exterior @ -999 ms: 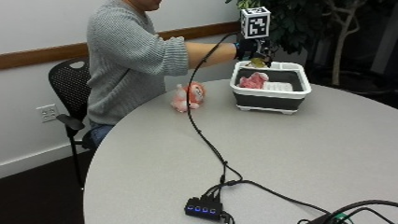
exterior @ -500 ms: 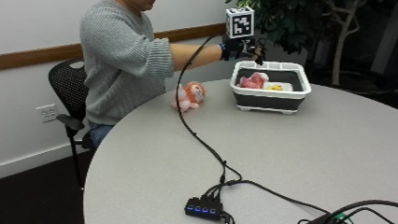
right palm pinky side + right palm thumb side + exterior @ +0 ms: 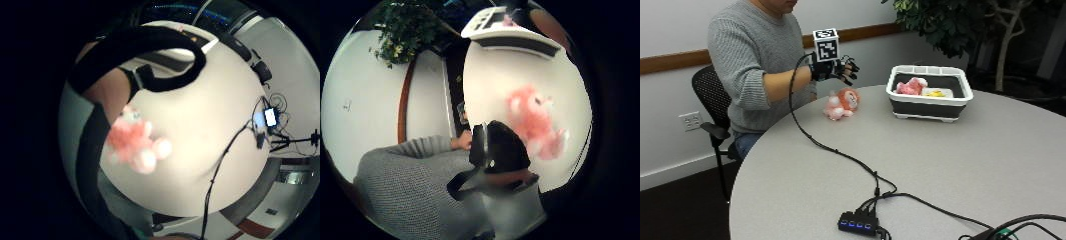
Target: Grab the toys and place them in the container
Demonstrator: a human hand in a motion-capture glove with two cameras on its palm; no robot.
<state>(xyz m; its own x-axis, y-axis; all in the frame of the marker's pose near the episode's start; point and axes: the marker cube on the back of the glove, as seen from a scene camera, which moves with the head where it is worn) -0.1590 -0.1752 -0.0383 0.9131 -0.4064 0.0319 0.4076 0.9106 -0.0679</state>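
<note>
gloved right hand (image 3: 837,70), fingers spread, above pink plush toy (image 3: 842,104)

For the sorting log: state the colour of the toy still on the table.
Pink and white plush toy, clearest in the outside view.

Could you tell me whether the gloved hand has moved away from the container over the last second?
Yes. The gloved right hand was over the container; it has drawn back toward the person and now hangs above the pink plush toy.
</note>
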